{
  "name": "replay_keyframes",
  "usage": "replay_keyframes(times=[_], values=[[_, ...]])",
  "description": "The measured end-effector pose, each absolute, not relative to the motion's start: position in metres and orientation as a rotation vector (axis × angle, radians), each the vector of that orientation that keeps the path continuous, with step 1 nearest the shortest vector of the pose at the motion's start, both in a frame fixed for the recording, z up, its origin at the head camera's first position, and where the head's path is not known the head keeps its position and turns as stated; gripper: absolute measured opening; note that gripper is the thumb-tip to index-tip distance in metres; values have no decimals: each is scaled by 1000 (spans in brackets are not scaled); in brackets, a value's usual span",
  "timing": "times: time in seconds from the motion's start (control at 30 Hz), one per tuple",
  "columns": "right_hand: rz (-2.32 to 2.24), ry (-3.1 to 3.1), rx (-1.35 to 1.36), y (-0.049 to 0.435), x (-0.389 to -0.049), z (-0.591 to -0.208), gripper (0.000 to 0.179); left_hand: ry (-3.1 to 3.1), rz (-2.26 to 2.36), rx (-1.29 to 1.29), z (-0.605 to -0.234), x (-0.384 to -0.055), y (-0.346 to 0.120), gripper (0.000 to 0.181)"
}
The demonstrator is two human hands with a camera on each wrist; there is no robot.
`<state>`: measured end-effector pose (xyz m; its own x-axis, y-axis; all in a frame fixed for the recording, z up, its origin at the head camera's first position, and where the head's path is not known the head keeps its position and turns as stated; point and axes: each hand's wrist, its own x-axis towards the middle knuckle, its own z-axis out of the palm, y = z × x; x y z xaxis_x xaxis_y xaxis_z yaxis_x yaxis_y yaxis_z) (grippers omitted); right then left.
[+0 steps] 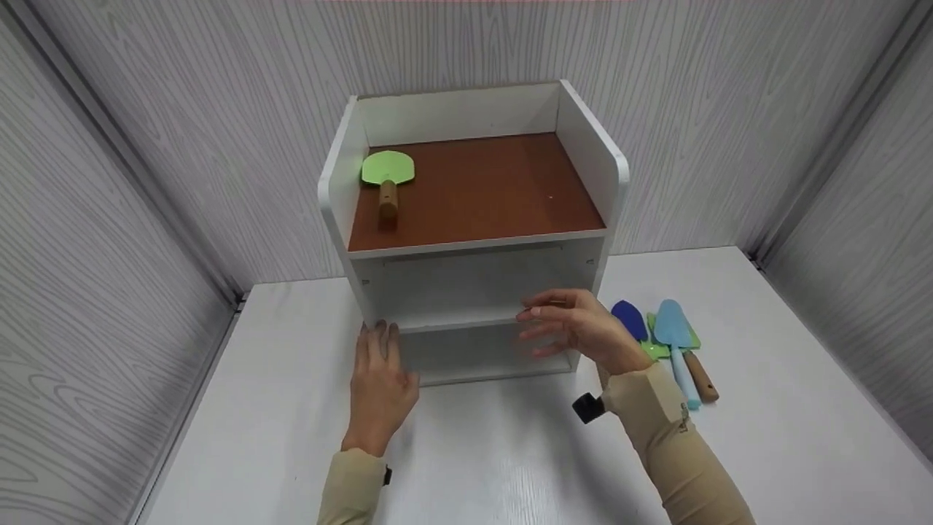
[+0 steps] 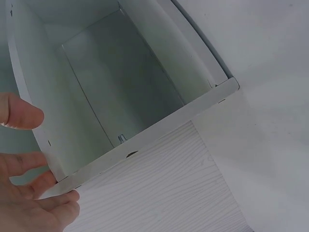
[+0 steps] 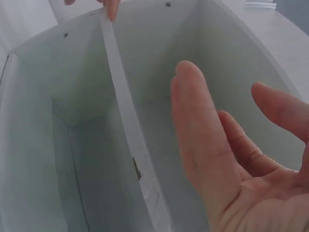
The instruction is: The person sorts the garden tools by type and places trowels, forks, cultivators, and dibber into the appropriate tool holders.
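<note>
A white shelf unit (image 1: pixel 477 243) with a brown top board (image 1: pixel 488 189) stands in front of me. At its left front edge, my left hand (image 1: pixel 379 394) touches the side panel, fingers pointing up and nearly straight. The left wrist view has the left fingers (image 2: pixel 41 183) at the corner where the middle shelf board (image 2: pixel 34 111) meets the side panel (image 2: pixel 159 126). Before the right half of the unit hovers my right hand (image 1: pixel 583 332), fingers spread and holding nothing. In the right wrist view, this right hand (image 3: pixel 217 164) is apart from the middle board (image 3: pixel 123 101).
On the brown top, at the left, lies a small shovel with a green blade (image 1: pixel 388 168) and brown handle. Right of the unit, several small shovels overlap on the white table (image 1: pixel 773 350): a light-blue one (image 1: pixel 672 324), a dark-blue blade (image 1: pixel 628 319), green parts and a brown handle (image 1: pixel 701 378).
</note>
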<state>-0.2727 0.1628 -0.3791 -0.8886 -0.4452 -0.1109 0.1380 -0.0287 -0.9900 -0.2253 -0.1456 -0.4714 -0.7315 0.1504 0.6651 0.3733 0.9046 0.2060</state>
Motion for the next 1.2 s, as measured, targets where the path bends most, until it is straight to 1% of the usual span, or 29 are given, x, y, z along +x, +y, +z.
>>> replay_keyframes(times=[0.33, 0.53, 0.73, 0.97, 1.2], values=[[-1924, 1901, -302, 189, -273, -391, 40, -2372, -433, -369, -472, -224, -146, 64], [-1895, 1934, -313, 205, -276, -392, 40, -2371, -432, -373, -472, -224, -146, 66], [-1869, 1955, -316, 222, -277, -396, 42, -2365, -460, -391, -473, -226, -147, 63], [-1862, 1920, -368, 238, -280, -404, 38, -2356, -452, -391, -472, -225, -147, 63], [-1855, 1934, -332, 255, -281, -408, 38, -2366, -465, -391, -472, -226, -147, 63]])
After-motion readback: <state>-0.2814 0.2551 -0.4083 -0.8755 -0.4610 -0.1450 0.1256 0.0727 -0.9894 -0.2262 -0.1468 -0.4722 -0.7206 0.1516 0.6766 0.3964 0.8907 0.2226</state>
